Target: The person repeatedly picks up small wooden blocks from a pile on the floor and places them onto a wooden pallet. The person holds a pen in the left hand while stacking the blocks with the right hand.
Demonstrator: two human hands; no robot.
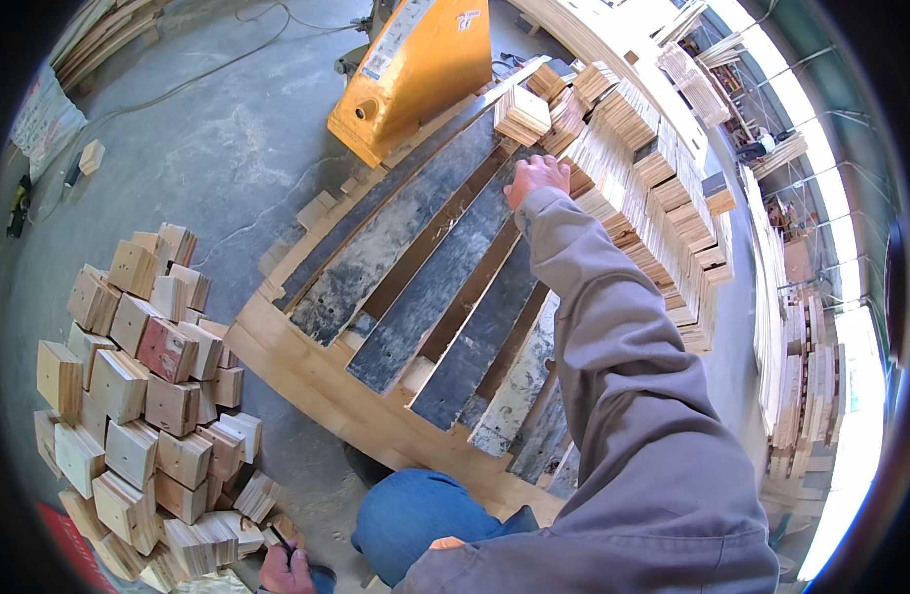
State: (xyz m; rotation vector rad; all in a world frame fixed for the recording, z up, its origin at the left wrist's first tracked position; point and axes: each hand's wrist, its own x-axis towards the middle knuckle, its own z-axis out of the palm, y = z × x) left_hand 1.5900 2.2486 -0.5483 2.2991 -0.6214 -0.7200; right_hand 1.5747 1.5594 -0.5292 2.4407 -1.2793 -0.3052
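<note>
Left hand [285,573] near the pallet [311,371], its grip unclear, plywood blocks [118,384] left of the pallet, and here are its slats [430,294], scuffed black-and-grey over concrete [242,148], right hand [540,180] well apart at its far end, grip hidden, yellow metal housing [420,94] beyond, printed stickers [381,65] on it.

I see stacked wood [635,203] hemming in the right hand [538,179] on its right; leftward it could pass over dark planks [433,283], short of the yellow machine [420,79]
</note>
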